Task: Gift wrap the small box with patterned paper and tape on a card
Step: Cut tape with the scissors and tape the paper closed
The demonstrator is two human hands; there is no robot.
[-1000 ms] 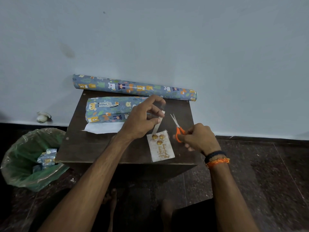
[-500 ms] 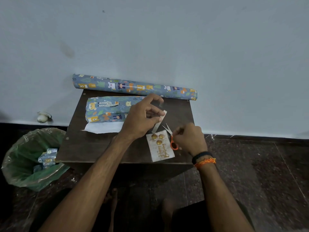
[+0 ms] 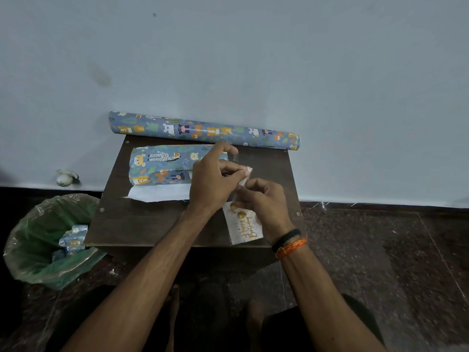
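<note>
Box: the small box lies on the table, already covered in the animal-patterned paper, so the wrapping itself looks done or close to it.
Loose edge: a white flap of paper sticks out from under the box on the side nearer the person; whether it needs trimming or folding cannot be told.
Card: the white card with gold lettering lies flat on the table, to the right of the box and nearer the person, apart from it and not yet fixed on.
Tape: both hands meet just right of the box, above the card, around a short pale strip of tape.
Left hand: the left hand pinches the upper end of the strip between thumb and fingertips.
Right hand: the right hand has its fingers curled at the lower end of the strip, seemingly pinching it.
Roll: the spare roll lies behind the box, against the wall.
Bin: a green-lined bin left of the box holds paper scraps.
Left to do: judging from this, sticking the card onto the box.
</note>
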